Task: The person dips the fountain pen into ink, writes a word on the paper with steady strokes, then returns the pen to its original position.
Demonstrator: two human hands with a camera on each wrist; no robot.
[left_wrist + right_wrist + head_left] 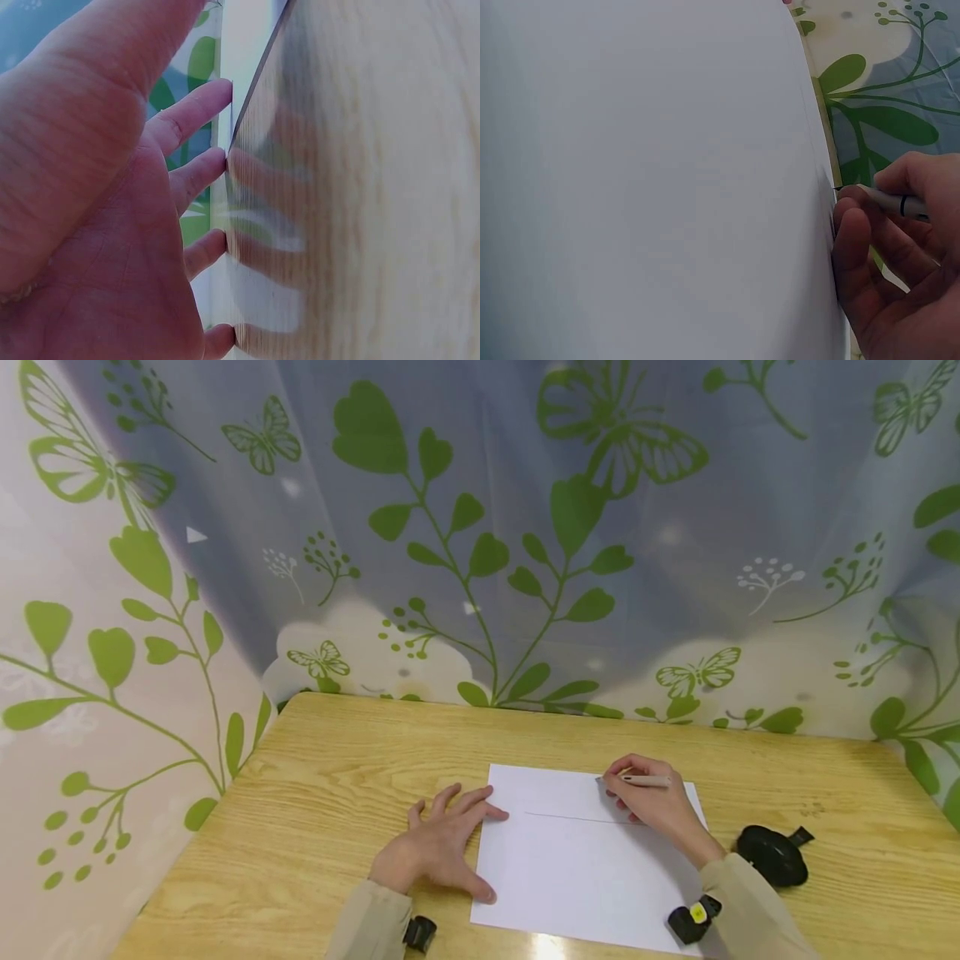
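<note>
A white sheet of paper (570, 877) lies on the wooden table, with one thin, nearly straight line drawn across its upper part. My right hand (656, 797) holds a light-coloured pen (651, 781) between thumb and fingers, above the line near the sheet's upper right. In the right wrist view the pen (891, 201) has a dark ring, and its dark tip is at the paper (667, 187). My left hand (446, 843) rests with spread fingers at the sheet's left edge, thumb and fingertips on the paper's border. The left wrist view shows several fingertips (214, 251) touching down.
A black rounded object (772, 856) with a short tab lies on the table (315, 827) right of the paper, beside the right forearm. Behind the table hangs a curtain (450, 610) printed with green leaves and butterflies. Small black devices sit at both wrists.
</note>
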